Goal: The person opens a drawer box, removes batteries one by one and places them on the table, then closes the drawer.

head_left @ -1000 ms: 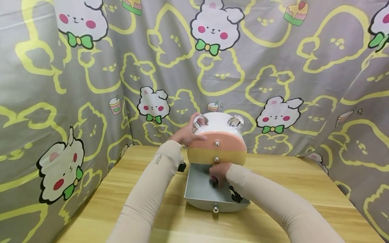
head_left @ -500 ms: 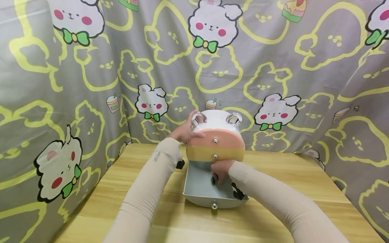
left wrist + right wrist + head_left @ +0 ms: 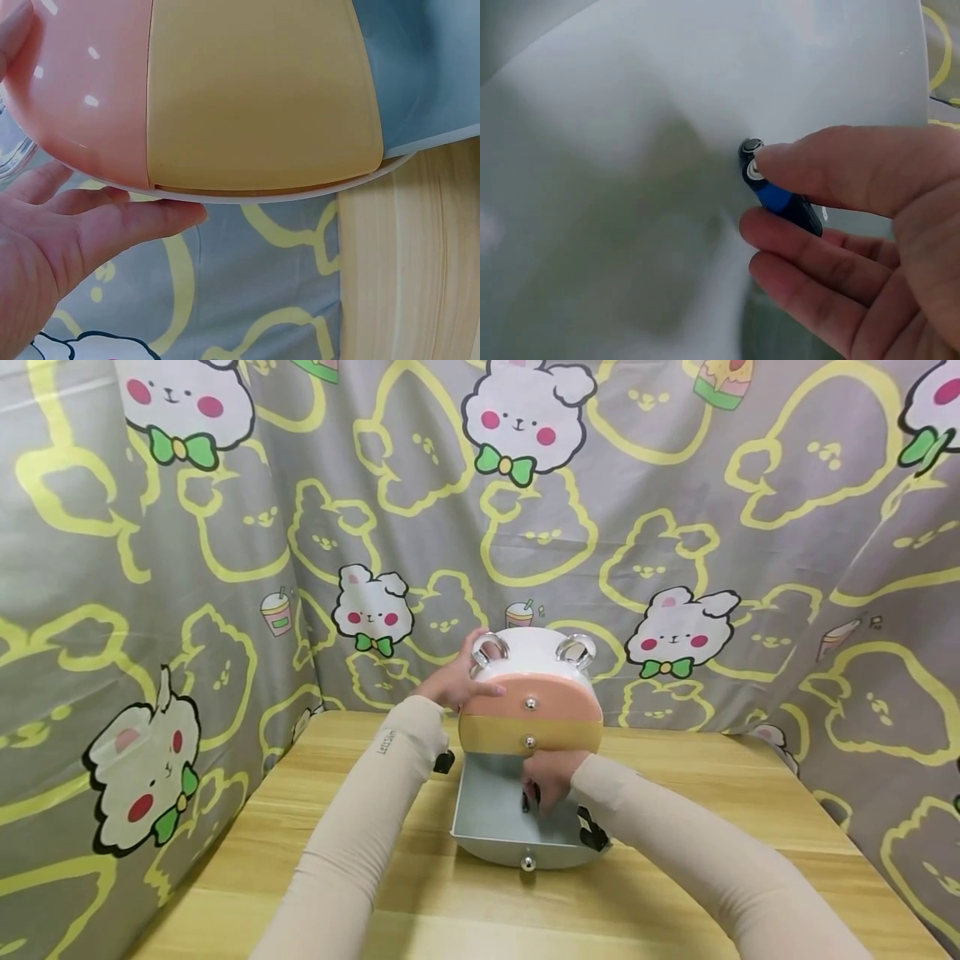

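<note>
A small drawer box (image 3: 528, 647) with a white shell and clear ear-like rings stands on the table. Its pink drawer (image 3: 495, 697) and yellow drawer (image 3: 487, 735) are closed, while the bottom grey-blue drawer (image 3: 480, 814) is pulled out. My left hand (image 3: 453, 683) holds the box's upper left side, thumb over the pink front and fingers along the shell (image 3: 270, 201). Inside the pulled-out drawer, my right hand (image 3: 553, 777) pinches what look like two small batteries (image 3: 776, 199), dark and blue with metal ends, between thumb and fingers. Fingers partly hide them.
The wooden table (image 3: 360, 827) extends around the box. A grey cartoon-print curtain (image 3: 435, 552) hangs behind and at both sides. Silver knobs (image 3: 528, 863) stick out from the drawer fronts. Black wrist-camera mounts (image 3: 592, 831) sit near the hands.
My right hand has shifted slightly to the right within the drawer, still pinching the batteries. The left hand stays on the box. The head view has tilted a little.
</note>
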`<state>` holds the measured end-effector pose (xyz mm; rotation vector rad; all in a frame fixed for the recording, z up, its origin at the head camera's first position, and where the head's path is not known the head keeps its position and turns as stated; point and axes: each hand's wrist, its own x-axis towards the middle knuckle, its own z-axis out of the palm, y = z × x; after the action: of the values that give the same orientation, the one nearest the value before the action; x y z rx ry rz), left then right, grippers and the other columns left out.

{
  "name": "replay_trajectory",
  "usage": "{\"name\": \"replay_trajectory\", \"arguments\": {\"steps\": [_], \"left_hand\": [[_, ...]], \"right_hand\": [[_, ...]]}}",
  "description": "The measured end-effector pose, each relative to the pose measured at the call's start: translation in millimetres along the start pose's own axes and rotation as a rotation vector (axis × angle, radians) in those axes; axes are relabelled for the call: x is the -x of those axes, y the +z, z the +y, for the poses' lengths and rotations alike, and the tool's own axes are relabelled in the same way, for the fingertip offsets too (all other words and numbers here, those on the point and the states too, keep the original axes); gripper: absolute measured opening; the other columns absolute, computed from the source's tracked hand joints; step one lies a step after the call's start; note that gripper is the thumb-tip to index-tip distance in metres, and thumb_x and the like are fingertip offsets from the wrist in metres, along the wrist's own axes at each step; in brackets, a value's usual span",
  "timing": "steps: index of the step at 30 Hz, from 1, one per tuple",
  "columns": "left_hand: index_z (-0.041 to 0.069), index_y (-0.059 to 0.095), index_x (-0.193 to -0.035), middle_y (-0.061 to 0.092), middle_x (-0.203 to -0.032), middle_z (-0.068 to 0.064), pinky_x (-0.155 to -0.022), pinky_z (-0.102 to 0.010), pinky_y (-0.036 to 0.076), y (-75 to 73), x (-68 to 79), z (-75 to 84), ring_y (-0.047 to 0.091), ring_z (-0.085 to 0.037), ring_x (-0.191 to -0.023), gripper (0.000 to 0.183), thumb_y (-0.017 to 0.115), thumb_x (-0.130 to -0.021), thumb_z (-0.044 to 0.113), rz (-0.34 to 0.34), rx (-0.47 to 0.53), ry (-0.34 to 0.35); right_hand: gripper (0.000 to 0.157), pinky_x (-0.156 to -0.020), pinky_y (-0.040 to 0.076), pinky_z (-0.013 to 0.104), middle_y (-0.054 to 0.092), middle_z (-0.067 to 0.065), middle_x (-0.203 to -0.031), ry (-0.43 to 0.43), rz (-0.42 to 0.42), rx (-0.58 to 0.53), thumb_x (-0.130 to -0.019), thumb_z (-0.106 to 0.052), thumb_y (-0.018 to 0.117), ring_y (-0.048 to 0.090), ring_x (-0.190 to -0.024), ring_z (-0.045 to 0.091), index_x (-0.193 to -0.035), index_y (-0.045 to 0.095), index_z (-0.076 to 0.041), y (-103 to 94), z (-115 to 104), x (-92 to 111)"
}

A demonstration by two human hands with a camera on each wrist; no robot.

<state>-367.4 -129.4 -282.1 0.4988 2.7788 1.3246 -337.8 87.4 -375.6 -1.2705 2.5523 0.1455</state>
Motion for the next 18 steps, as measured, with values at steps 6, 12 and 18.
{"name": "replay_trajectory", "arguments": {"steps": [6,12,18], "left_hand": [[0.044,-0.002,-0.15,0.027,-0.15,-0.026,-0.1,-0.046,0.039,0.1,0.7,1.2,0.046,-0.039,-0.122,0.115,0.085,-0.075,0.033,0.001,0.008,0.017],[0.044,-0.002,-0.15,0.026,-0.151,-0.026,-0.103,-0.049,0.036,-0.4,0.7,1.8,0.043,-0.04,-0.125,0.114,0.084,-0.075,0.034,0.006,0.003,0.023],[0.044,-0.001,-0.15,0.024,-0.152,-0.023,-0.102,-0.051,0.037,1.2,-1.0,0.5,0.041,-0.039,-0.126,0.114,0.084,-0.076,0.033,0.01,0.024,-0.006]], "right_hand": [[0.019,-0.059,0.047,0.019,0.061,-0.018,-0.07,-0.039,0.036,-0.007,-0.065,-0.013,0.081,0.055,-0.063,0.0,-0.076,0.07,-0.024,3.5,5,3],[0.018,-0.059,0.049,0.019,0.062,-0.015,-0.07,-0.069,0.046,-0.069,-0.065,-0.01,0.08,0.057,-0.063,0.001,-0.08,0.072,-0.015,2.5,9,8],[0.017,-0.058,0.048,0.019,0.062,-0.015,-0.069,-0.05,0.043,-0.091,-0.066,-0.009,0.08,0.055,-0.062,0.002,-0.08,0.072,-0.013,0.8,10,15]]}}
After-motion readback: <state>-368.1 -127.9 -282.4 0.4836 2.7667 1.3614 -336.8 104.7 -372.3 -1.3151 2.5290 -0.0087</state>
